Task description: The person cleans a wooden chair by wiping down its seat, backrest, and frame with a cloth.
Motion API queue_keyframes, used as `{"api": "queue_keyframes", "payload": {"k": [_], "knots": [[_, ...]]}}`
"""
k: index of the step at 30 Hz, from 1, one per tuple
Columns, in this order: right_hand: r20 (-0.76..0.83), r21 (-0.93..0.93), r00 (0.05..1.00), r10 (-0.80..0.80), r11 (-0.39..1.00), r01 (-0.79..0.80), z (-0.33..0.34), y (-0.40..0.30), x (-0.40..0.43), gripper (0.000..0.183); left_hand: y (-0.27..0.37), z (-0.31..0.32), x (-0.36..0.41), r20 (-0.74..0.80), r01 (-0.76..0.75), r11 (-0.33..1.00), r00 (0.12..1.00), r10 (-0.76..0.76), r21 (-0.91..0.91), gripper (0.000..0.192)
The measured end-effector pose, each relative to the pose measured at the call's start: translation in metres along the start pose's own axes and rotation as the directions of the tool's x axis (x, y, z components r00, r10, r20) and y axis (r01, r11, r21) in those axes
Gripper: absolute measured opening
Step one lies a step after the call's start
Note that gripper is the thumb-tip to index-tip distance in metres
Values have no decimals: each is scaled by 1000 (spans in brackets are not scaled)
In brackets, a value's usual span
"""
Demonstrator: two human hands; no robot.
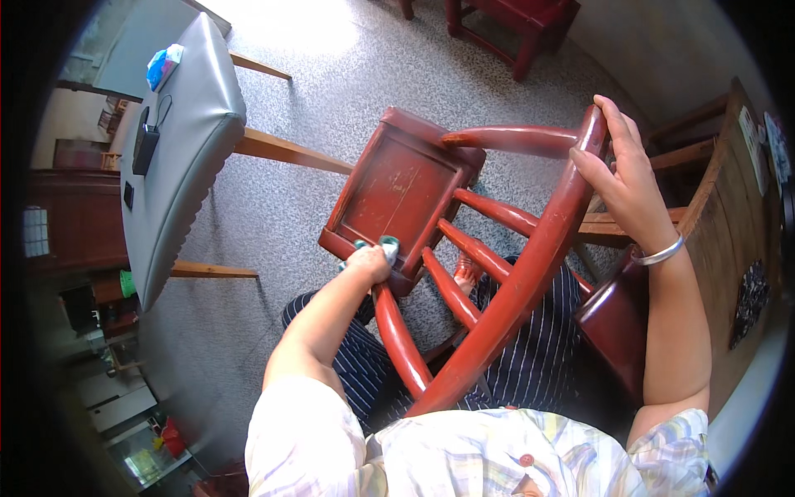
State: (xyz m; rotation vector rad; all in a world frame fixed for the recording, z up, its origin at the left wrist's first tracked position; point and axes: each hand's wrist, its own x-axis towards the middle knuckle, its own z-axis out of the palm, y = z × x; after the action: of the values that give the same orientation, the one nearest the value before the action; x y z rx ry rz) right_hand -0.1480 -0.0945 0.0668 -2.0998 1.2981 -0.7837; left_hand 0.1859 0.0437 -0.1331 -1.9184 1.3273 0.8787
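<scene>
A red painted wooden chair [404,180] stands before me, its seat worn and its thick top rail and spindles tilted towards my lap. My left hand [371,264] holds a bunched green and white cloth [389,246] against the near left corner of the seat, where a curved side post joins it. At the upper right end of the top rail is my right hand [627,168], thumb and fingers resting around the rail's end. A silver bangle [661,252] circles the right wrist.
At left, a table with a grey cover [186,143] bears a tissue pack [164,66], a black box [146,149] and a phone [128,194]. Another red chair [515,25] stands at the top. A wooden table [714,205] is at right, a dark red seat [615,323] beside my legs.
</scene>
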Motion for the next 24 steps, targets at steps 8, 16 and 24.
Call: {"api": "queue_keyframes", "payload": {"k": [8,16,24], "knots": [[-13,-33,1000,-18,999,17,2,5,-1,63,48,-8,21,-77,-274,904,962,263,-330,36],[6,-3,1000,-4,1000,4,2,-2,0,61,91,-37,114,-447,-445,314,892,70,-839,48],[-4,24,1000,-11,1000,11,1,1,-1,60,106,-55,81,-390,-388,853,888,244,-349,36]]}}
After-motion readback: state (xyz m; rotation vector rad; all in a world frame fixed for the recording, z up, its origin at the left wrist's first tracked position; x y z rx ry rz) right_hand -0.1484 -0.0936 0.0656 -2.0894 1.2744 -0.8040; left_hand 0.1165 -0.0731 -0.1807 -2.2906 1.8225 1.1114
